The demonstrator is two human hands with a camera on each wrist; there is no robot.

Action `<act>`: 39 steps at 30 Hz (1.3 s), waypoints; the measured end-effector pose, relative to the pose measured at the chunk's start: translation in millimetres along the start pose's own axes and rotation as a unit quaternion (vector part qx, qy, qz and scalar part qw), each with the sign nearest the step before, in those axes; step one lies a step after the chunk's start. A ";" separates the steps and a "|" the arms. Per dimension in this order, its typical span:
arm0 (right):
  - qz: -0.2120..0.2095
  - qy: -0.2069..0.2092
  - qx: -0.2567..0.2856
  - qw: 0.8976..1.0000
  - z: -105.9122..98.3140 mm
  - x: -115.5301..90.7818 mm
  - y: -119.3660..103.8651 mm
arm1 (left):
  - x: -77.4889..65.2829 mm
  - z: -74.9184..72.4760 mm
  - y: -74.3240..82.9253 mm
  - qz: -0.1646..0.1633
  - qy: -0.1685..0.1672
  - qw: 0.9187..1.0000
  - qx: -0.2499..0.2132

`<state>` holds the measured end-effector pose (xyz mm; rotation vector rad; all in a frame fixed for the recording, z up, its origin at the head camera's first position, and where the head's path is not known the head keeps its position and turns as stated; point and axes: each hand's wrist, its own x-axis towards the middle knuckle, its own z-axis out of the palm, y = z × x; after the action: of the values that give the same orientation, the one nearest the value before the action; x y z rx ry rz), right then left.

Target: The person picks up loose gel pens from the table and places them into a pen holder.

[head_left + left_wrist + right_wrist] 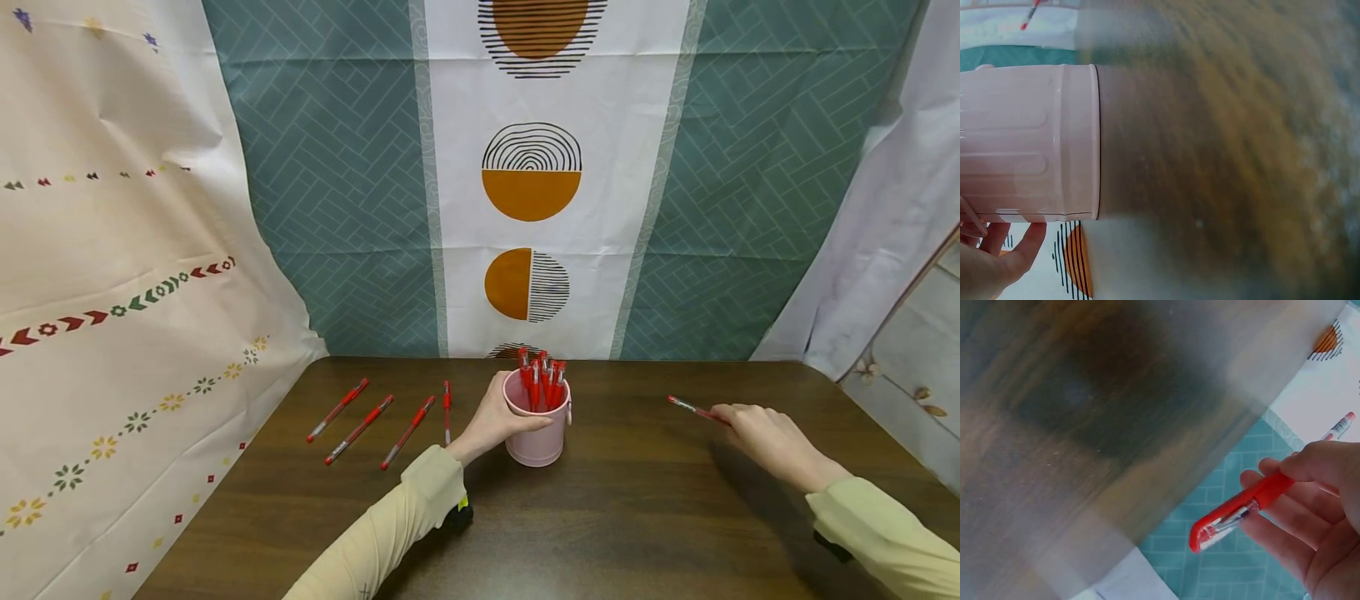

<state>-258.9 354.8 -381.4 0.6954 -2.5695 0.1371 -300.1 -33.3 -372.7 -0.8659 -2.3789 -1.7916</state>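
Note:
On the table, my left hand point(497, 423) grips a pink bucket-shaped pen holder point(536, 448) near its rim, thumb along the near side. Several red capped pens point(554, 392) stand in it, caps upward. In the left wrist view the holder's ribbed side point(1016, 140) lies sideways, with the fingers point(1025, 250) touching it. Off to the right, my right hand point(776, 446) pinches a red pen point(690, 407) above the table. From the right wrist, the pen's red cap point(1235, 509) shows past the thumb, and its other end pokes out behind the hand.
Left of the holder, several red pens point(408, 432) lie spaced apart on the dark wooden table point(600, 533). A patterned curtain point(337, 167) hangs along the table's back edge. Pale cloth point(112, 333) borders the left side, and a black wrist device point(459, 517) sits under the left sleeve.

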 end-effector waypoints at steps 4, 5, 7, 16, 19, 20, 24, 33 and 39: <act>-0.012 0.027 -0.001 1.000 -0.5 2.7 -0.9 | -0.3 -0.1 1.6 0.002 0.001 1.000 0.007; -0.014 0.032 -0.001 0.999 -0.9 3.5 -1.4 | -0.2 0.1 1.7 0.001 0.004 1.000 0.009; -0.017 0.039 -0.002 0.999 -1.4 5.2 -1.8 | 0.0 0.4 2.0 0.000 0.008 1.000 0.012; -0.037 0.061 -0.001 0.997 -4.2 13.5 -5.6 | -1.6 0.9 4.0 -0.004 0.012 1.000 0.026; -0.039 0.060 -0.004 0.997 -5.9 15.8 -7.1 | -1.8 1.1 3.8 -0.004 0.010 1.000 0.023; -0.041 0.059 -0.004 0.997 -6.6 16.7 -7.5 | -1.4 1.0 3.3 -0.004 0.008 1.000 0.023; -0.048 0.063 -0.004 0.997 -9.5 20.5 -9.0 | 1.5 1.7 -2.2 -0.005 0.010 1.000 0.018; -0.062 0.076 -0.010 0.995 -14.9 31.2 -11.7 | 12.0 5.6 -33.9 -0.001 0.019 0.999 0.036; -0.064 0.071 -0.006 0.995 -17.0 39.8 -16.1 | 11.9 6.2 -34.3 -0.001 0.022 0.999 0.034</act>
<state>-274.0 326.5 -348.2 0.8147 -2.3810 0.1249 -323.8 -29.0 -400.6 -0.8089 -2.3988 -1.7000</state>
